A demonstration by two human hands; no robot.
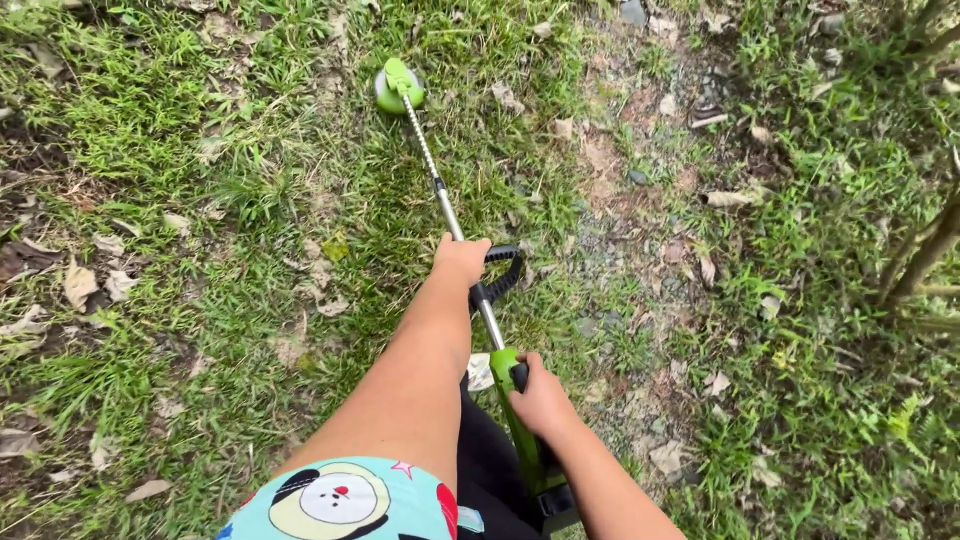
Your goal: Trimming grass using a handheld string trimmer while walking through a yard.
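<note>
My left hand (pixel 461 258) grips black loop handle (pixel 503 272). My right hand (pixel 540 398) squeezes green grip (pixel 507 366). Trimmer head (pixel 398 86) sits on grass (pixel 150 120). Dry leaves (pixel 80 283) nearby.

Ground's patchy grass (pixel 180 120) with a bare gravelly dirt strip (pixel 640 230) running through it. Dry brown leaves (pixel 80 283) scattered all over, plus some small stones (pixel 633 12).
</note>
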